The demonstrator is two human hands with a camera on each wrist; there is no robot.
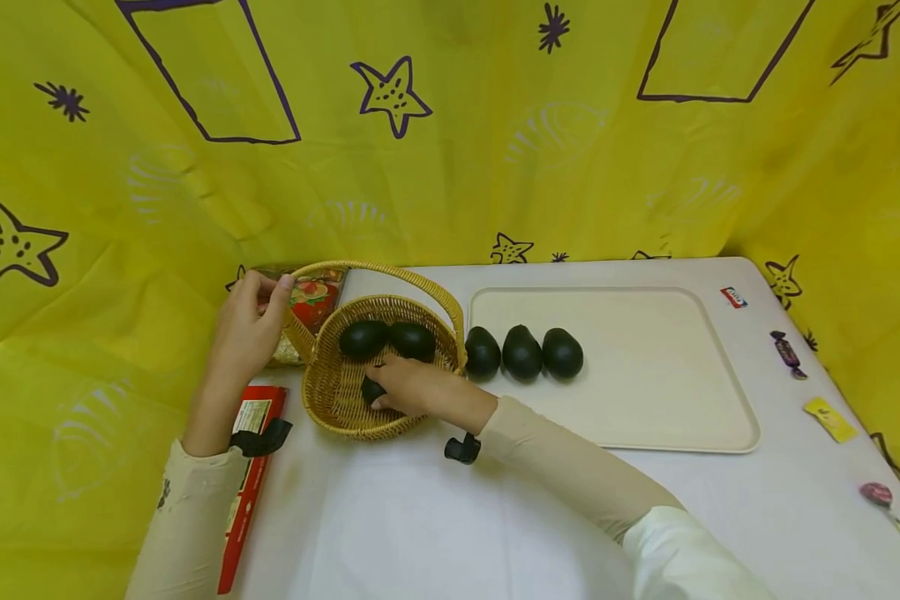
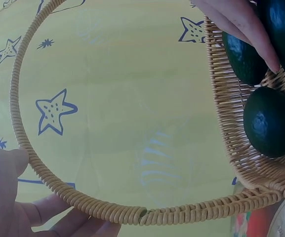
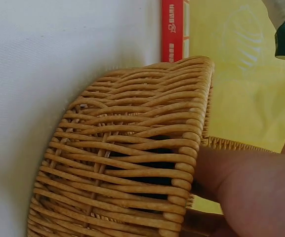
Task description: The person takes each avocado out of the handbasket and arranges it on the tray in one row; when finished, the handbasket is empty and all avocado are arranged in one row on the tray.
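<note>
In the basket (image 1: 330, 400), left of middle | right hand (image 1: 405, 387) curls round a dark avocado (image 1: 371, 389) | left hand (image 1: 247, 333) pinches the handle (image 1: 390, 271) | avocado looks smooth, firm, a bit heavy: grab its fat middle.

A staged recording booth, not a lived-in room: a yellow cloth (image 1: 450, 150) printed with purple stars and outlines hangs as a backdrop round the far, left and right edges of a white bench (image 1: 420, 517), shutting out everything behind. The goods look like set props: a tray (image 1: 667, 400) holding avocados (image 1: 522, 352) in a neat row, a wicker basket (image 1: 345, 392), a red box (image 1: 247, 475) at the left edge, and sweets (image 1: 787, 353) spaced along the right edge
</note>
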